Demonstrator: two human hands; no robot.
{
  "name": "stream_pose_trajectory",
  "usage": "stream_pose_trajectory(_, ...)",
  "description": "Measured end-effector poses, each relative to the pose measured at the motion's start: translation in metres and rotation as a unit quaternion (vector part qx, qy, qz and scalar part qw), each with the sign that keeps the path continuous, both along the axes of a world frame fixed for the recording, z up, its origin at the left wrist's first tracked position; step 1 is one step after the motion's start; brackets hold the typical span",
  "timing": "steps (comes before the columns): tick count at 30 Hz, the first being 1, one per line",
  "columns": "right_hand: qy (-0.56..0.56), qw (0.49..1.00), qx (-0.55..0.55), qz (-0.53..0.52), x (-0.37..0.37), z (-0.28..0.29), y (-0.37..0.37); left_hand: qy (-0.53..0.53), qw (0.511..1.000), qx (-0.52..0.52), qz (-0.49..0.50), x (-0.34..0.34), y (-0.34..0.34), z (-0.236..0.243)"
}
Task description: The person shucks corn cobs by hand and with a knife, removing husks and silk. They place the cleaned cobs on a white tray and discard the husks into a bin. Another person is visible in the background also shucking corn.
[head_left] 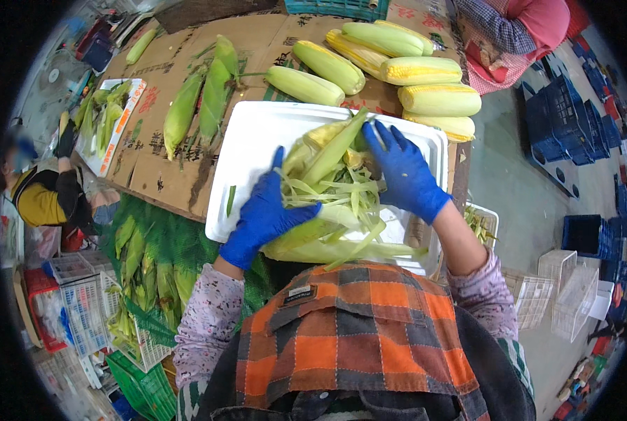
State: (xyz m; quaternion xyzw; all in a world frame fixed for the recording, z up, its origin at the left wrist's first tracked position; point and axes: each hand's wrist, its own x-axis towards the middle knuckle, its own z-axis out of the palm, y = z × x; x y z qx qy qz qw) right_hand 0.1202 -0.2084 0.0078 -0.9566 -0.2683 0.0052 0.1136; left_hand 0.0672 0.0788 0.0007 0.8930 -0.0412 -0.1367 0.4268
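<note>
A loose heap of pale green corn husks (327,175) lies in a white tray (247,126) right in front of me. My left hand (268,214), in a blue glove, rests against the heap's left side, thumb and fingers spread apart. On the other side my right hand (408,172), also blue-gloved, touches the husks with its fingers stretched out. Long husk strips hang over the tray's near edge. Beyond the tray lie several partly husked corn cobs (431,71) with yellow kernels showing. Two unhusked ears of corn (215,98) lie to the left.
Cardboard (145,165) covers the table. Left and below, a green net (194,231) holds more unhusked corn (139,259). A co-worker in a checked sleeve (499,28) is at the far right; another person (43,200) is at the left. Blue crates (559,116) stand on the right floor.
</note>
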Motion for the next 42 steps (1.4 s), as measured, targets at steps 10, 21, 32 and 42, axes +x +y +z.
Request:
stream_pose_trajectory(10,-0.049,0.992,-0.027,0.114,0.052,-0.013,0.029,-0.078,0.975,0.206,0.023,-0.023,-0.034,-0.009)
stream_pose_trajectory(21,-0.051,0.997,0.056,-0.017,0.040,-0.030,0.043,-0.102,0.977,-0.110,0.154,-0.003,-0.012,-0.067)
stream_pose_trajectory(32,0.120,0.917,0.310,-0.218,0.001,-0.042,0.064,-0.020,0.882,-0.396,0.255,0.002,-0.047,-0.050)
stream_pose_trajectory(42,0.165,0.809,0.501,-0.258,-0.033,-0.058,0.103,-0.039,0.831,-0.511,0.213,-0.023,-0.073,-0.076)
